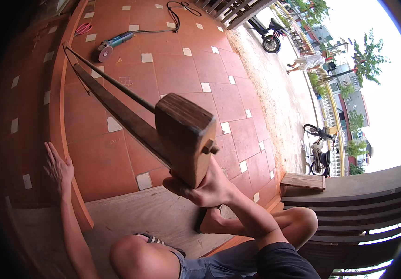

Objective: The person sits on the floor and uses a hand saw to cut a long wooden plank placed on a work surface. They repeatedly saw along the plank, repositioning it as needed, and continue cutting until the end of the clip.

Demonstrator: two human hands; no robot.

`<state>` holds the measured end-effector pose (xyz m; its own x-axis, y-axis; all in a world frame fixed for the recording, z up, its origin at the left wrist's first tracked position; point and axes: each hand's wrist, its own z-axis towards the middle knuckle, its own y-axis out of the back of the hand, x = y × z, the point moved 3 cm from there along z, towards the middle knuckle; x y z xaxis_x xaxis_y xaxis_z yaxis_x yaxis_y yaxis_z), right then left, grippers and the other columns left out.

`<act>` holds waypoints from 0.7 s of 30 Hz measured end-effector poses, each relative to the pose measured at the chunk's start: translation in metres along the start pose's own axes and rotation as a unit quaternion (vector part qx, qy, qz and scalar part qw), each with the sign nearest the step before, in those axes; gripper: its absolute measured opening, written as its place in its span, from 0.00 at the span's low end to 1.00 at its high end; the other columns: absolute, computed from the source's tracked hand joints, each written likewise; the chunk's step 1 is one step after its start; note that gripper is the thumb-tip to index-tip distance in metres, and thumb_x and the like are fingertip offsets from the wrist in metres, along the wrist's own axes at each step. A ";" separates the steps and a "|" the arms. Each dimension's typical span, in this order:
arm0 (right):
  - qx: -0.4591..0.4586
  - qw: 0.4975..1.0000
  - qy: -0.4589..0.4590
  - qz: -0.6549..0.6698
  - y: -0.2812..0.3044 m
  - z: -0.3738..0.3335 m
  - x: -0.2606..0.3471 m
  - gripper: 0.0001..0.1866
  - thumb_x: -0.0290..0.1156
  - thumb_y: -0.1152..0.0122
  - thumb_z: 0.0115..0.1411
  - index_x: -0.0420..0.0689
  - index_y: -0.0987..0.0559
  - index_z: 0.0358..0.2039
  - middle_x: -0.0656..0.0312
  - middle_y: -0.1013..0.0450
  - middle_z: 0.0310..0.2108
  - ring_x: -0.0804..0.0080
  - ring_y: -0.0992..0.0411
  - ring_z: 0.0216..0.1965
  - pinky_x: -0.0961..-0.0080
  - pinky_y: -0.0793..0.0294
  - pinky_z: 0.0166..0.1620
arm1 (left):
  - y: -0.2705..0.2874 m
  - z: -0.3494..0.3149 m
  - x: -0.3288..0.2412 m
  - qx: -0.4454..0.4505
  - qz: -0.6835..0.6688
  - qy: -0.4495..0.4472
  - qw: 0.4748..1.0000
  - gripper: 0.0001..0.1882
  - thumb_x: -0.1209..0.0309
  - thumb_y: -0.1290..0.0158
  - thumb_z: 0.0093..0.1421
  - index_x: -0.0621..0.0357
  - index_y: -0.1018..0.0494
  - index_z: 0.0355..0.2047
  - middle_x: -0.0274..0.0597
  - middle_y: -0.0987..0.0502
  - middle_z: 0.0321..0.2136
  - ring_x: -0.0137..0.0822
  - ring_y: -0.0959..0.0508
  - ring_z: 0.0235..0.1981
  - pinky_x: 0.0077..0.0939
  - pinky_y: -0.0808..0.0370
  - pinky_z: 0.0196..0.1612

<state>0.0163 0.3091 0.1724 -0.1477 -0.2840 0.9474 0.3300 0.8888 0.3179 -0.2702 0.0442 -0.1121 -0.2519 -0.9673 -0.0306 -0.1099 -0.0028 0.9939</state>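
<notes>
My right hand (209, 186) is closed around the near wooden end of what looks like a frame saw (184, 121). A long wooden bar and a thin rod run from that thick end toward the far left, where a narrower end piece sits over a long reddish-brown wooden board (57, 107). The saw's blade cannot be made out. Beside the board's near part, my left hand (60, 168) lies flat with its fingers stretched out, its palm side against the wood. Most of my right hand's fingers are hidden behind the saw's end.
A teal angle grinder (115, 45) with a disc lies on the red tiles, its cord trailing away. Nearby are red-handled scissors (83, 29). A grey plank (130, 211) lies under my feet. Slatted railing (349, 216) stands at right; a person (311, 60) and motorbikes (320, 153) are outside.
</notes>
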 end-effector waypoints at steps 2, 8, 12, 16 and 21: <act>0.018 0.998 -0.045 -0.027 0.013 -0.011 -0.003 0.16 0.33 0.30 0.60 0.36 0.24 0.22 0.60 0.33 0.12 0.74 0.34 0.15 0.68 0.36 0.21 | -0.003 0.001 -0.009 -0.004 0.041 0.030 0.999 0.49 0.60 0.46 0.66 0.54 0.62 0.78 0.48 0.63 0.78 0.47 0.51 0.77 0.70 0.45 0.71; 0.021 0.984 -0.171 -0.037 0.040 -0.012 -0.031 0.15 0.32 0.33 0.62 0.39 0.24 0.21 0.65 0.30 0.14 0.78 0.31 0.17 0.75 0.32 0.22 | 0.000 -0.046 -0.079 0.091 -0.203 -0.355 0.908 0.38 0.59 0.44 0.67 0.55 0.45 0.73 0.48 0.43 0.73 0.47 0.44 0.74 0.57 0.44 0.73; 0.054 0.988 -0.144 -0.009 0.054 0.022 -0.013 0.15 0.30 0.35 0.64 0.42 0.26 0.20 0.65 0.30 0.15 0.78 0.29 0.18 0.75 0.28 0.24 | -0.013 -0.085 -0.105 0.157 -0.370 -0.343 0.849 0.32 0.58 0.43 0.67 0.56 0.34 0.68 0.48 0.33 0.69 0.48 0.34 0.70 0.44 0.36 0.71; 0.067 0.987 -0.144 -0.017 0.067 0.044 -0.008 0.13 0.30 0.31 0.60 0.43 0.26 0.24 0.63 0.27 0.17 0.75 0.25 0.20 0.74 0.24 0.28 | -0.002 -0.115 -0.111 0.176 -0.311 -0.361 0.861 0.29 0.58 0.42 0.66 0.58 0.28 0.63 0.48 0.31 0.67 0.49 0.30 0.66 0.40 0.31 0.68; 0.118 0.991 -0.058 0.000 0.064 0.063 -0.008 0.16 0.27 0.29 0.57 0.38 0.26 0.41 0.65 0.28 0.22 0.76 0.26 0.22 0.75 0.23 0.31 | 0.044 -0.147 -0.035 0.183 -0.285 -0.276 0.899 0.25 0.60 0.43 0.66 0.58 0.26 0.61 0.48 0.29 0.66 0.47 0.28 0.65 0.40 0.30 0.66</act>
<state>-0.0198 0.3906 0.1827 -0.2587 -0.2523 0.9324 0.1042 0.9523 0.2867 -0.1245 0.0409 -0.0514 -0.4829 -0.5613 -0.6721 -0.6563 -0.2761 0.7022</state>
